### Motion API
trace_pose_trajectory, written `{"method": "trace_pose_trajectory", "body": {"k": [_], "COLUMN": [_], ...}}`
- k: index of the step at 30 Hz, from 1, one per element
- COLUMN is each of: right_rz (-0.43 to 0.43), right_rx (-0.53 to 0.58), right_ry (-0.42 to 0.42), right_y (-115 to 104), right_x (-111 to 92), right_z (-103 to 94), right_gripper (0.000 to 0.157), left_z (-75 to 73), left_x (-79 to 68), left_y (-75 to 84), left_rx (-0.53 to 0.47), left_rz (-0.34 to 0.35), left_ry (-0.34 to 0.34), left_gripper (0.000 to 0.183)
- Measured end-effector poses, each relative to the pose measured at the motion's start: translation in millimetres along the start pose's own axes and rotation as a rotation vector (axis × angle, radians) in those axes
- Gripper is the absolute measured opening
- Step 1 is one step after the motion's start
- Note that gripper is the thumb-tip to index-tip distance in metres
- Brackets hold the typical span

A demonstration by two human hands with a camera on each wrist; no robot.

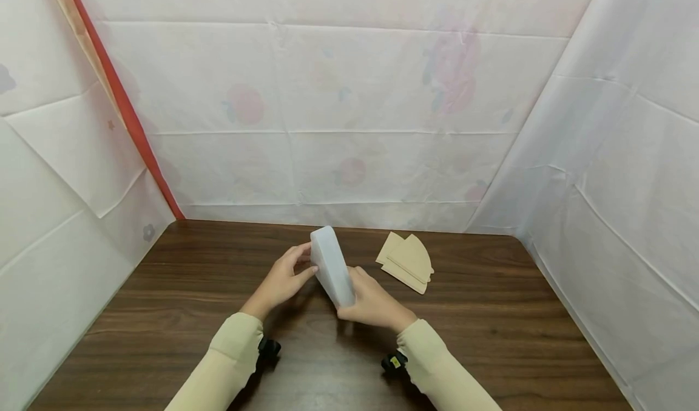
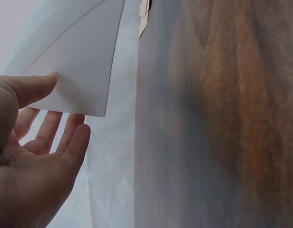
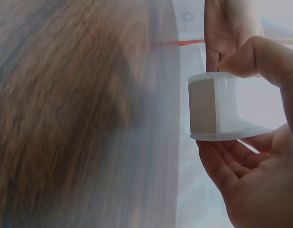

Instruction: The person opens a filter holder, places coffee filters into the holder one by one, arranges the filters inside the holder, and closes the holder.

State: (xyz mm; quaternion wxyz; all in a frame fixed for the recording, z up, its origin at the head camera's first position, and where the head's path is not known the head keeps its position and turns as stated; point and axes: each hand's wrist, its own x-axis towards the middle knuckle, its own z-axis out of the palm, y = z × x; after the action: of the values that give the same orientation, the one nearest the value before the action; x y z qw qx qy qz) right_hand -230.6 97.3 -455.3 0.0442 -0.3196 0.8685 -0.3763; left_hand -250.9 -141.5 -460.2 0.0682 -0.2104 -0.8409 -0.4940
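Observation:
Both hands hold a white fan-shaped plastic case (image 1: 333, 268) tilted above the table. My left hand (image 1: 280, 279) pinches one end, its thumb on the flat face and the fingers at the far side. In the left wrist view the case (image 2: 84, 66) shows a finely textured face and a straight lower edge. My right hand (image 1: 374, 298) grips the nearer end, thumb on one side and fingers on the other. The right wrist view shows the narrow side of the case (image 3: 227, 107) with a greyish rectangular area; whether it is an opening cannot be told.
Several tan fan-shaped paper coffee filters (image 1: 406, 262) lie overlapping on the dark wooden table (image 1: 480, 326), right of the hands. White patterned sheets (image 1: 349, 95) hang behind and at both sides. A red strip (image 1: 125, 104) runs down the left corner.

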Motion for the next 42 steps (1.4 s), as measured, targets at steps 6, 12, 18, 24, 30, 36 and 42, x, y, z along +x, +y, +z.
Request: {"method": "trace_pose_trajectory", "body": {"k": [6,12,18,24,30,36,42], "right_rz": [-0.03,-0.029,-0.035,-0.035,0.0,0.026,0.053], "right_rx": [-0.007,0.037,0.061,0.095,0.134,0.126,0.159], "right_ry": [-0.019,-0.049,-0.064,-0.101,-0.126,-0.113,-0.096], "right_y": [6,10,14,19,23,23,26], "right_x": [-4,-10,-15,-17,-22,-25,-25], "right_z": [-5.9,-15.3,-22.7,-26.3,-30.2,-33.1,-35.3], "right_gripper": [0.08,0.077,0.073,0.069,0.062,0.053,0.053], "left_z": [2.2,3.0,4.1,5.2,7.4,10.3,13.7], "left_x": [-2.2,-7.6,-10.9,-12.8,-14.1,-15.8,-15.9], "left_y": [1.6,2.8,4.7,7.3,10.1,13.2,15.4], "left_rx": [-0.017,-0.026,-0.041,-0.015,-0.048,-0.097,-0.12], "left_rz": [0.02,-0.005,-0.014,-0.018,-0.064,-0.097,-0.111], "left_ry": [0.01,0.0,0.001,0.005,-0.01,-0.049,-0.061], "left_gripper": [0.054,0.055,0.054,0.055,0.055,0.054,0.053]}}
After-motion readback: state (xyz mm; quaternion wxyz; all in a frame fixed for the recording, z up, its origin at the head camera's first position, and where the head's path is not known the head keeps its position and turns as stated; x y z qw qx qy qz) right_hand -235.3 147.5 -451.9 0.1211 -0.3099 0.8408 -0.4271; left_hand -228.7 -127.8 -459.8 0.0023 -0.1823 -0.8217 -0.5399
